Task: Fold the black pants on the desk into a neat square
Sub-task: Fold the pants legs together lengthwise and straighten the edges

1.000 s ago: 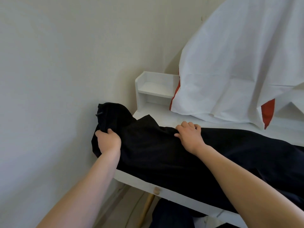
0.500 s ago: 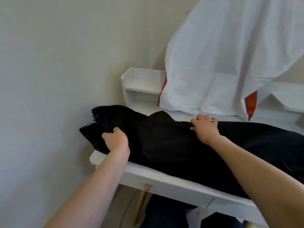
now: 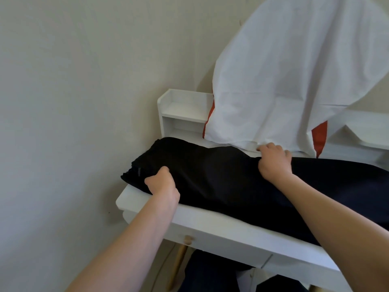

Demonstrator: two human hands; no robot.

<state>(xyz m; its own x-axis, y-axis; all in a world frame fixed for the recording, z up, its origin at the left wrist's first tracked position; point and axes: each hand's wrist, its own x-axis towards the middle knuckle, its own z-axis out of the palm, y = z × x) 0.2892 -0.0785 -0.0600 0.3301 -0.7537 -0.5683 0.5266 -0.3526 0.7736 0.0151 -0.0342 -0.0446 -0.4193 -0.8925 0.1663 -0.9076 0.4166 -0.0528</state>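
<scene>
Pants [image 3: 221, 180], black, lie lengthwise across the white desk [image 3: 212, 226], one end at the desk's left edge by the wall [image 3: 73, 102], the rest running off to the right. The left hand [image 3: 163, 184] is closed on the cloth near that left end, close to the front edge. The right hand [image 3: 273, 161] grips the far edge of the pants, fingers curled over it, just beside a white sheet [image 3: 294, 81] hanging behind. A small shelf [image 3: 185, 110] stands at the desk's back left.
</scene>
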